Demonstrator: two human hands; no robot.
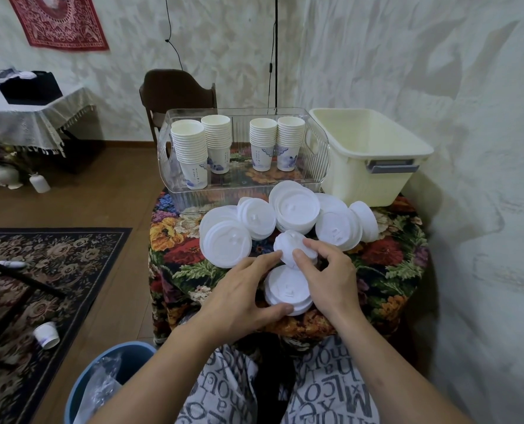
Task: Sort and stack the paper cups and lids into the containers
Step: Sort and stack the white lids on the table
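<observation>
Both hands — left hand (244,293), right hand (328,276) — pinch a small stack of lids (291,244) above the floral tablecloth (389,264); stacked cups (190,148) stand in the clear bin (315,166), the cream tub (374,154) beside a marbled wall (484,148).

Scattered large letters, upside down, "M", "X", "O" among them, on the trousers (331,390).

1. The left hand (242,289) and right hand (328,280) together hold a small lid stack (288,244) above the table (389,270).
2. Four cup stacks (193,148) stand upright in the clear container (315,166).
3. The cream bin (374,166) stands just beside it.
</observation>
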